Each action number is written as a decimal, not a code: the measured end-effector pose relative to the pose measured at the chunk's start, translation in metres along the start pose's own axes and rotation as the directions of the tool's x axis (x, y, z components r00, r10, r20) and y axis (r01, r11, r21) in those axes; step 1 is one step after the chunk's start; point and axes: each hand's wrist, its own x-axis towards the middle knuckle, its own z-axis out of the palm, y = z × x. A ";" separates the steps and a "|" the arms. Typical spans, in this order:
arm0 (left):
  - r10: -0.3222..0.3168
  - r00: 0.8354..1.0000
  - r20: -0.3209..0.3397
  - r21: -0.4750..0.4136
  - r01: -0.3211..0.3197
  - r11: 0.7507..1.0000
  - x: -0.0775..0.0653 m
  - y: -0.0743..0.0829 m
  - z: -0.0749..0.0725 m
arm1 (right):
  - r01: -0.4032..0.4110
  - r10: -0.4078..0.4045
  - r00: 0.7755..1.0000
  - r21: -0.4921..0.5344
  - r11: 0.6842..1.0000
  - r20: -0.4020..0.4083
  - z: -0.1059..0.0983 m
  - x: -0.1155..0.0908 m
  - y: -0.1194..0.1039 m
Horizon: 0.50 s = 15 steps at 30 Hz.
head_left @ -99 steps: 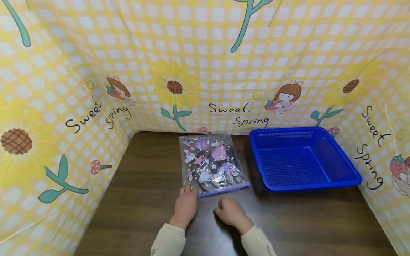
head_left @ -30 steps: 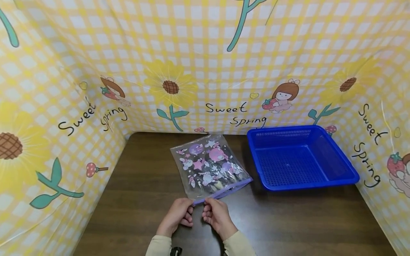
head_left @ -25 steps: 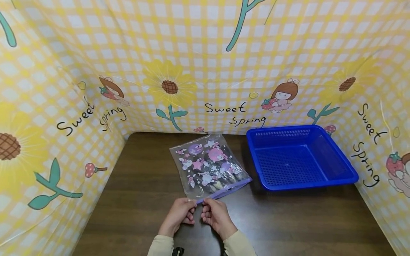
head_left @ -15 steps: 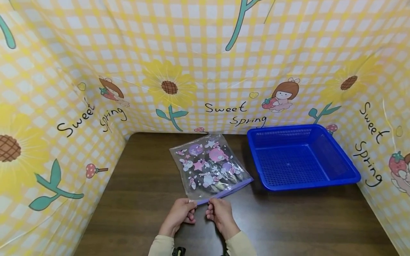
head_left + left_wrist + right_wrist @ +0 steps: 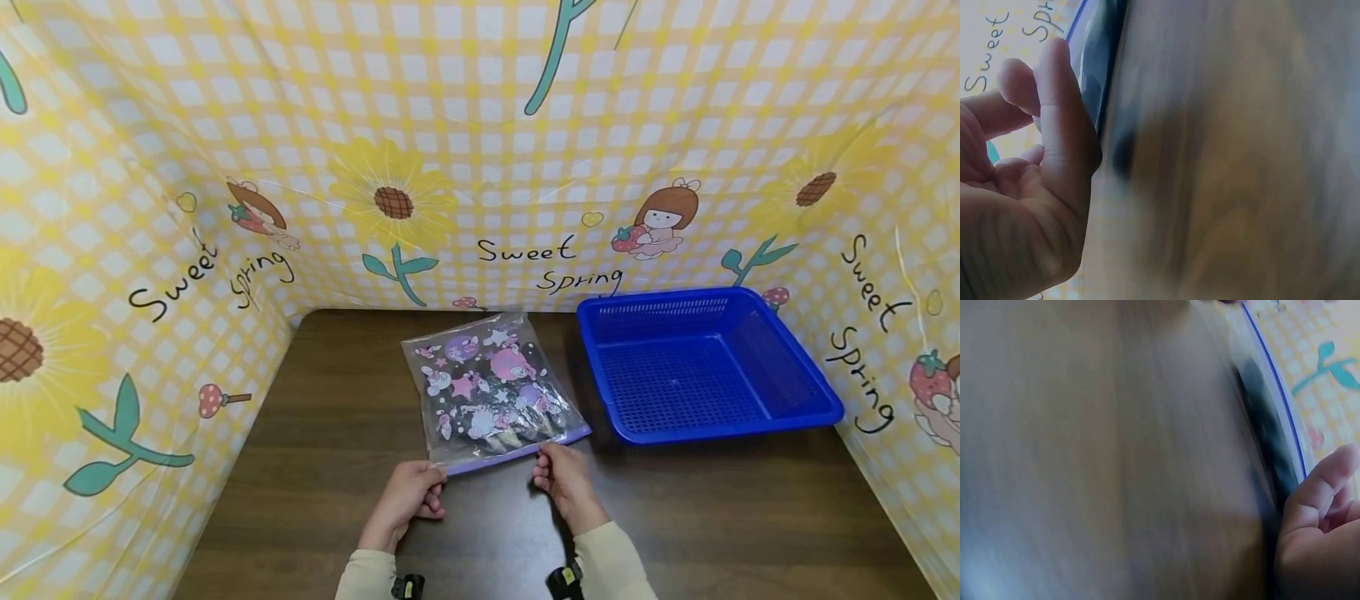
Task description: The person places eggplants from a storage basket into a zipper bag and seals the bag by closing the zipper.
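Note:
A clear zip bag (image 5: 487, 392) printed with pink, purple and white cartoon figures lies on the brown table, its purple zip edge toward me. Dark and pale contents show faintly through the plastic near that edge. At the edge's left end, my left hand (image 5: 408, 496) pinches the corner between thumb and fingers. Further right along the strip, my right hand (image 5: 567, 483) pinches the zip between thumb and curled forefinger. The right wrist view shows the blue zip line (image 5: 1282, 394) running up to the right thumb (image 5: 1316, 494). In the left wrist view, the left thumb (image 5: 1060, 112) presses at the bag's edge.
A blue plastic basket (image 5: 806, 383) with a mesh floor stands at the table's right, close beside the bag's right side. Yellow checked cloth (image 5: 517, 183) with flowers hangs behind and on both sides of the wooden table (image 5: 322, 433).
Both hands have come to the zip edge and gripped it. The right hand then slid right along the strip, away from the left hand, and the gap in the edge has closed up.

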 end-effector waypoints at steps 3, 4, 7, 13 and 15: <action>-0.004 0.999 -0.045 0.018 0.004 1.000 -0.002 0.001 -0.008 | 0.023 -0.022 0.998 0.013 1.000 -0.060 -0.013 0.003 -0.010; -0.004 0.998 -0.061 0.026 0.005 1.000 -0.003 0.001 -0.010 | 0.031 -0.029 0.996 0.016 0.999 -0.079 -0.017 0.003 -0.012; -0.006 0.995 -0.100 0.059 0.012 0.998 -0.005 0.003 -0.014 | 0.048 -0.047 0.994 0.001 0.999 -0.101 -0.026 0.004 -0.018; -0.035 0.995 -0.091 0.171 0.050 0.984 -0.005 0.006 -0.014 | 0.049 -0.051 0.996 -0.021 0.999 -0.079 -0.031 0.003 -0.020; -0.038 0.997 -0.067 0.214 0.052 0.976 -0.004 0.008 -0.013 | 0.052 -0.053 0.994 -0.015 0.999 -0.091 -0.032 0.003 -0.020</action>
